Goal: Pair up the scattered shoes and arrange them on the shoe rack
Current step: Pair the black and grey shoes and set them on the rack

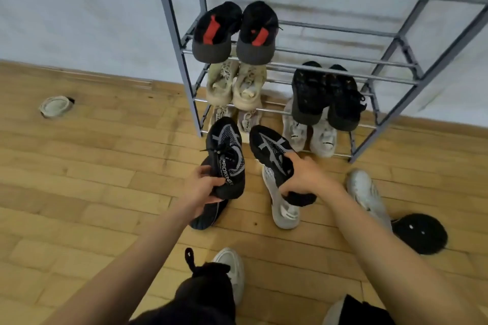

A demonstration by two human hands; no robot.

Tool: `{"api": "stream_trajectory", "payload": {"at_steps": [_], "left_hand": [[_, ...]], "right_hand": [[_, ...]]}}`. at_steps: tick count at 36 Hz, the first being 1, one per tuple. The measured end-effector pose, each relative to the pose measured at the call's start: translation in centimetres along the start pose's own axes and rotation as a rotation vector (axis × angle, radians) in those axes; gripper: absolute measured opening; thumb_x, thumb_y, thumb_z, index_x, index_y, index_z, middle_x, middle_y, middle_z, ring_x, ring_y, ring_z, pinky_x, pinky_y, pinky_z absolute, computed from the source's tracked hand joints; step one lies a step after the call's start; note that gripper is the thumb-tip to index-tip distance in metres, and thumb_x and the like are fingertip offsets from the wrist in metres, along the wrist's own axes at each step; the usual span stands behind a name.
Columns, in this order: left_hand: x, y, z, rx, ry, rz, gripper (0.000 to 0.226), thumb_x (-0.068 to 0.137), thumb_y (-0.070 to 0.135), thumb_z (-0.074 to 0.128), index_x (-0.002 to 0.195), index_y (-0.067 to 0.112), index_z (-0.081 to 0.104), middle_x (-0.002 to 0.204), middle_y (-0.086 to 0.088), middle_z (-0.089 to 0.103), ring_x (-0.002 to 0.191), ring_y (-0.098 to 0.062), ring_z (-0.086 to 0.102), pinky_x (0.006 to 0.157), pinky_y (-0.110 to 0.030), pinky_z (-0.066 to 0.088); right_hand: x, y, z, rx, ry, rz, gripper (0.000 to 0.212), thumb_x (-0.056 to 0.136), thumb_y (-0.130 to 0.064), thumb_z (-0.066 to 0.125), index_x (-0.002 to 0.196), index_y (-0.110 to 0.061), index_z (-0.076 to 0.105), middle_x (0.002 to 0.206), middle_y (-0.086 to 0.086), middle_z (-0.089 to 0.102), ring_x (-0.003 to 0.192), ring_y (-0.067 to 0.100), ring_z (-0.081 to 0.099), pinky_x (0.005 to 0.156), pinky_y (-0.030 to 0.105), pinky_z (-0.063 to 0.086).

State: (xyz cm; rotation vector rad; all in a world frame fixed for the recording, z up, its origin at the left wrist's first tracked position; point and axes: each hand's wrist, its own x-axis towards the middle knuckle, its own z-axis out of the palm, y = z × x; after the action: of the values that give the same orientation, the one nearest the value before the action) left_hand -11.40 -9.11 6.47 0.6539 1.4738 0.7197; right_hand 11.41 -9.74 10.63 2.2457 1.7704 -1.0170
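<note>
My left hand [204, 187] grips a black sneaker with grey markings [228, 150] by its heel, toe pointing at the rack. My right hand [303, 175] holds the matching black sneaker [272, 150] the same way. Both hang just in front of the grey metal shoe rack [184, 66]. On the rack sit a black pair with red insoles [235, 31], a beige pair [236, 86], a black pair [327, 95], and on the lowest shelf two light grey pairs [309, 134]. On the floor lie a dark shoe [208, 216], a white shoe [282, 208] and a pale grey shoe [367, 195].
A black shoe [420, 232] lies at the right on the wooden floor. A round pale floor fitting [55, 106] sits at the left near the white wall. My own white-shod foot [232, 269] and dark trouser legs show at the bottom.
</note>
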Motion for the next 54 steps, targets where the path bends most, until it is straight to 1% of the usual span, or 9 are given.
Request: {"api": "stream_trajectory", "payload": {"at_steps": [7,15,24,28,31,35,40,44,54], "left_hand": [[-3.9,5.0,1.6,0.213,-0.114,0.087,0.05,0.082,-0.004,0.062,0.127,0.009,0.047,0.122,-0.017,0.058,0.099,-0.033,0.063,0.056,-0.036,0.058],[-7.8,10.7,4.2,0.279,-0.239,0.16,0.048,0.084,-0.004,0.062,0.127,0.009,0.047,0.119,-0.014,0.061,0.101,-0.029,0.063,0.071,-0.043,0.059],[-10.9,14.2,8.3,0.243,-0.319,0.248,0.045,0.084,-0.006,0.06,0.126,0.006,0.048,0.119,-0.016,0.061,0.101,-0.031,0.063,0.061,-0.043,0.059],[-12.1,15.7,10.5,0.219,-0.363,0.283,0.035,0.088,-0.009,0.055,0.117,0.009,0.046,0.105,-0.011,0.063,0.082,-0.022,0.063,0.05,-0.036,0.056],[-11.9,16.8,12.4,0.215,-0.359,0.307,0.042,0.087,-0.008,0.056,0.124,0.006,0.045,0.117,-0.015,0.06,0.087,-0.024,0.064,0.059,-0.042,0.057],[-11.6,18.3,15.3,0.166,-0.358,0.292,0.035,0.088,-0.012,0.05,0.12,0.002,0.048,0.107,-0.016,0.062,0.097,-0.033,0.061,0.08,-0.052,0.054],[-9.3,20.0,18.7,0.182,-0.289,0.288,0.038,0.088,-0.01,0.051,0.123,0.002,0.051,0.12,-0.018,0.06,0.102,-0.032,0.061,0.076,-0.048,0.055],[-7.3,21.6,21.0,0.211,-0.285,0.299,0.029,0.089,-0.009,0.049,0.116,0.001,0.051,0.111,-0.017,0.059,0.088,-0.026,0.058,0.073,-0.043,0.053],[-2.2,24.4,25.1,0.237,-0.268,0.239,0.024,0.091,-0.004,0.051,0.115,0.002,0.051,0.104,-0.014,0.057,0.095,-0.027,0.056,0.075,-0.04,0.053]], "right_hand": [[-4.7,0.8,-5.3,-0.094,0.065,-0.026,0.102,0.064,-0.029,0.078,0.148,-0.027,0.018,0.133,0.012,0.043,0.115,0.03,0.049,0.081,0.037,0.051],[-9.6,2.6,-11.0,-0.066,0.142,-0.003,0.1,0.065,-0.03,0.078,0.146,-0.028,0.021,0.113,0.008,0.05,0.092,0.025,0.055,0.063,0.03,0.048],[-13.5,4.8,-15.6,0.063,0.239,0.011,0.091,0.072,-0.028,0.075,0.146,-0.026,0.023,0.13,0.012,0.046,0.099,0.026,0.049,0.069,0.034,0.047],[-13.5,5.6,-17.0,0.099,0.349,0.012,0.095,0.067,-0.029,0.076,0.147,-0.027,0.023,0.129,0.011,0.048,0.103,0.028,0.053,0.078,0.037,0.052],[-12.7,6.0,-17.7,0.13,0.424,0.006,0.099,0.065,-0.032,0.076,0.147,-0.025,0.021,0.125,0.01,0.05,0.104,0.029,0.054,0.078,0.035,0.051],[-11.2,6.2,-18.8,0.179,0.487,0.007,0.102,0.062,-0.035,0.076,0.147,-0.027,0.02,0.13,0.013,0.047,0.105,0.033,0.055,0.083,0.039,0.053],[-8.5,6.5,-20.9,0.145,0.5,0.053,0.103,0.059,-0.038,0.074,0.147,-0.027,0.021,0.134,0.016,0.045,0.111,0.035,0.053,0.089,0.043,0.052],[-5.6,7.0,-22.4,0.156,0.49,0.093,0.1,0.06,-0.04,0.072,0.146,-0.023,0.024,0.131,0.015,0.046,0.111,0.034,0.053,0.087,0.043,0.053],[1.6,7.6,-25.7,0.14,0.479,0.14,0.095,0.068,-0.039,0.072,0.148,-0.02,0.022,0.136,0.017,0.041,0.116,0.035,0.051,0.089,0.04,0.052]]}}
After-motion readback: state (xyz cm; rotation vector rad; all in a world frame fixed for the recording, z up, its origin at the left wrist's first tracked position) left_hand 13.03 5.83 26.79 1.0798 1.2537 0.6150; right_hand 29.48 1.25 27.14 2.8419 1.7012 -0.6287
